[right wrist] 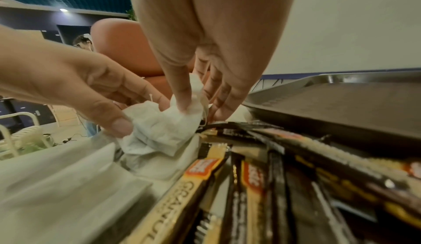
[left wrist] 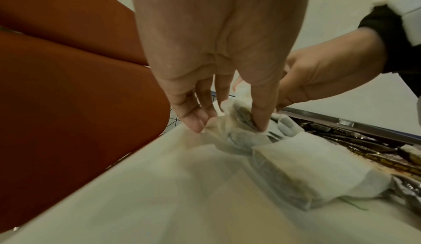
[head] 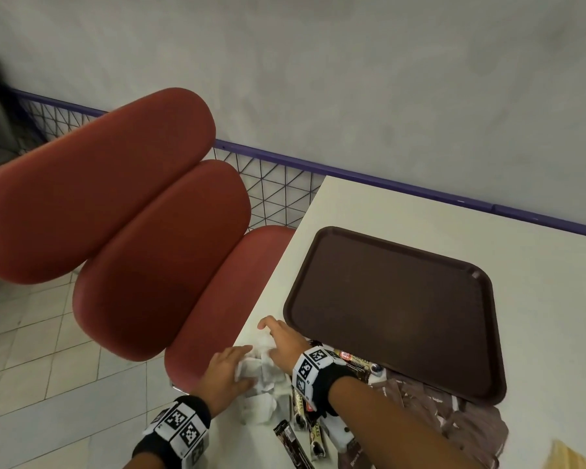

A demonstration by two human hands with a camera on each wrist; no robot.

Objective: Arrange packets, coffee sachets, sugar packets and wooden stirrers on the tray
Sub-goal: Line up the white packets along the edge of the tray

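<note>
A heap of white paper packets [head: 263, 380] lies near the left edge of the white table [head: 386, 211]. My left hand [head: 229, 370] pinches a crumpled bunch of the packets [left wrist: 239, 136] between thumb and fingertips [left wrist: 196, 125]. My right hand [head: 281, 343] pinches the same bunch [right wrist: 164, 127] from the other side, its thumb [right wrist: 182, 103] pressed into the paper. Black and gold coffee sachets [head: 300, 412] [right wrist: 250, 184] lie just right of the heap. Brown sugar packets [head: 454, 418] spread below the brown tray [head: 396, 313], which has nothing on it.
A red padded bench [head: 132, 214] stands against the table's left edge. A purple rail with wire mesh [head: 285, 184] runs behind it. Something tan [head: 569, 456] shows at the bottom right corner. A person [right wrist: 84, 44] is far off in the right wrist view.
</note>
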